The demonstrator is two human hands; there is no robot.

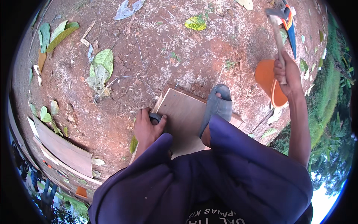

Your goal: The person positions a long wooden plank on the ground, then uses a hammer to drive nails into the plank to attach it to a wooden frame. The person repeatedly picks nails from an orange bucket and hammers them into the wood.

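My right hand (287, 72), raised at the right, is wrapped round the wooden handle of a hammer (278, 31); the dark metal head is at its upper end. My left hand (146, 126) lies low at the left edge of a plywood board (181, 112), its fingers bent and thumb apart. A dark rounded piece (155, 117), which looks like the toe of a slipper, shows between thumb and fingers; anything gripped beneath is hidden. My foot in a grey slipper (217, 108) presses on the board's right side. Wood strips (159, 102) run along the board's edges.
An orange bucket (266, 76) lies tipped behind my right hand. Beyond it is a handsaw (291, 35) with an orange and black handle. More plywood (63, 143) lies at the left. Leaves (103, 61) are scattered over reddish soil; grass (328, 108) borders the right.
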